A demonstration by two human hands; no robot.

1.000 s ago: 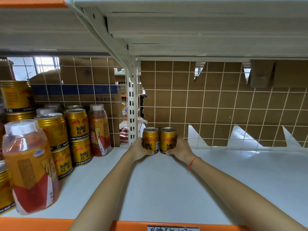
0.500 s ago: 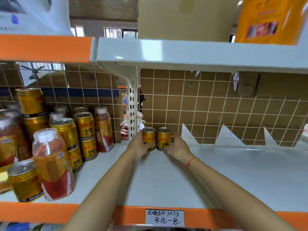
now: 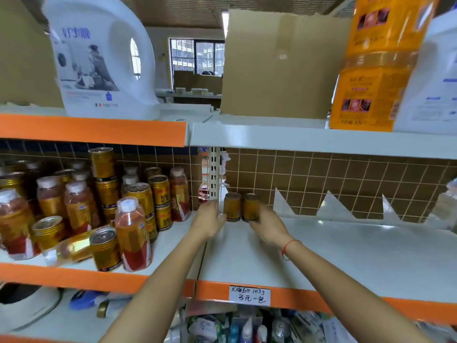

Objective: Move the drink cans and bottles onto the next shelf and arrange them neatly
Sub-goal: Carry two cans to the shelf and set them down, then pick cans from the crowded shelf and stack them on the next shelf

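Drawn back slightly: left hand (image 3: 209,220) and right hand (image 3: 268,225), grip unclear, beside two cans (image 3: 241,206) on right shelf (image 3: 346,256); left shelf stock (image 3: 106,214) remaining.

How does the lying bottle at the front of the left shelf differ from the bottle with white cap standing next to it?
The lying bottle rests on its side along the shelf's front edge; the standing bottle is upright. The standing bottle's white cap shows on top; the lying bottle's cap end is too blurred to tell. Both carry gold and red labels.
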